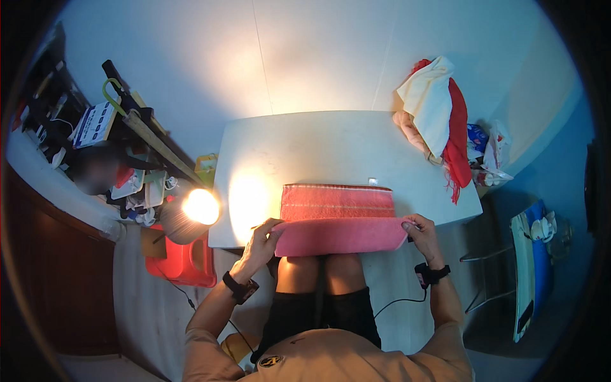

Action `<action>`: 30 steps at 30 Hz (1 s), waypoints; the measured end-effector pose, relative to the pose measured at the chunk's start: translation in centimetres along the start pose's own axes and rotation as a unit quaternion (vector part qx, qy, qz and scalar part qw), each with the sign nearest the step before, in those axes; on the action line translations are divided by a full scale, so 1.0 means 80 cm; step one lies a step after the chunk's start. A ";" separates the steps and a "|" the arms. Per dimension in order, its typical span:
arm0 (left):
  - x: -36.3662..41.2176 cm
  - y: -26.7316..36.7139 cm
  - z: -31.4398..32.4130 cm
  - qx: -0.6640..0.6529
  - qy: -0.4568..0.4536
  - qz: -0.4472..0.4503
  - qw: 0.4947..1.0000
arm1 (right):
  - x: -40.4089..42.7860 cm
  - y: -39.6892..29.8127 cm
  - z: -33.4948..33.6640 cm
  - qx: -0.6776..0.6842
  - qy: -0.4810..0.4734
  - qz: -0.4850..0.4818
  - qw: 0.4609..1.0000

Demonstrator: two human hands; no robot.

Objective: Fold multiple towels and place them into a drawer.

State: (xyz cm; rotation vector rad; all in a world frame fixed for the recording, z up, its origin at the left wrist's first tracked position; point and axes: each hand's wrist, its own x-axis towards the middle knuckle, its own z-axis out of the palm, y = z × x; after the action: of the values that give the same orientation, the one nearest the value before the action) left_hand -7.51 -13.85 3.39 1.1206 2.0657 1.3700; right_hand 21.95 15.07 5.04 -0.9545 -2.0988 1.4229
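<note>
A pink and red towel [337, 203] with pale stripes lies across the front part of the white table [310, 143]. Its near flap, smoother and lighter pink, is raised and hangs over the table's front edge, above my knees. My left hand [262, 242] pinches this flap at its left corner. At the right corner my right hand [422, 235] grips it between thumb and fingers. Both wrists wear black straps with small devices, and a cable runs from the right one.
A lit lamp [191, 215] stands left of the table, over a red plastic stool [184, 262]. Cream and red cloths [432, 107] are heaped at the table's back right, beside plastic bags [494, 153]. A folding chair [522, 272] is at the right. Umbrellas [157, 143] lean at the left.
</note>
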 end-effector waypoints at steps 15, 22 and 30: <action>0.170 -0.096 0.027 0.095 0.054 -0.072 0.991 | 0.163 0.056 0.041 -0.112 0.047 0.008 0.993; 0.162 -0.085 0.034 0.116 0.101 -0.063 0.986 | 0.163 0.058 0.041 -0.157 0.071 -0.018 0.985; 0.116 -0.037 0.031 0.327 0.100 0.062 0.938 | 0.147 0.042 0.039 -0.048 0.067 0.030 0.996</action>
State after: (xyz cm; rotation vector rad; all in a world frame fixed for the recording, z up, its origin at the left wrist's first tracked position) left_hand -12.34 -5.55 0.47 1.4281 2.7518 0.8786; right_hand 13.00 22.62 0.42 -1.1278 -2.0715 1.2581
